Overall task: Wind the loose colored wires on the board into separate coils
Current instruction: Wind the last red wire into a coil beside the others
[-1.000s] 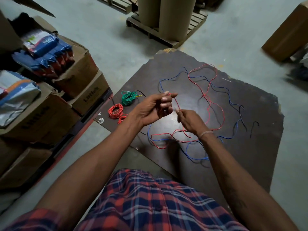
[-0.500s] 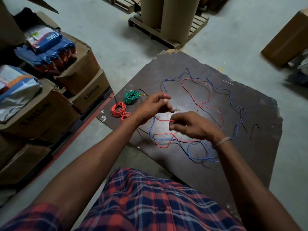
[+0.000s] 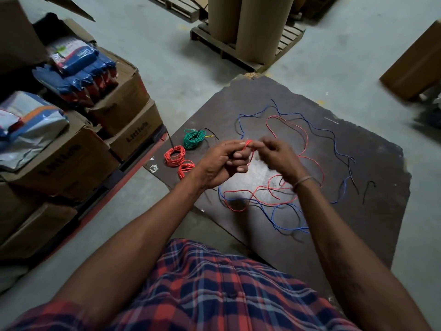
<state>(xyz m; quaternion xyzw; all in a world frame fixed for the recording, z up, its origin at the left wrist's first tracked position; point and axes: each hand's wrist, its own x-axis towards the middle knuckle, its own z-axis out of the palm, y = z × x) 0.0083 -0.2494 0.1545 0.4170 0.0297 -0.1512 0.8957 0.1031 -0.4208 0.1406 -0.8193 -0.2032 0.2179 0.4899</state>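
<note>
A dark board lies on the floor with loose red wire, blue wire and black wire tangled on it. My left hand holds a few turns of the red wire around its curled fingers. My right hand, blurred, pinches the same red wire right beside the left fingertips. At the board's left edge lie a green coil and two red coils.
Stacked cardboard boxes with packets on top stand to the left. A wooden pallet with brown paper rolls is beyond the board. Another box sits at the far right. Grey concrete floor surrounds the board.
My right hand rose from low over the board up to the left fingertips, bringing red wire with it. The red loop at the far side of the board has shrunk and drawn closer.
</note>
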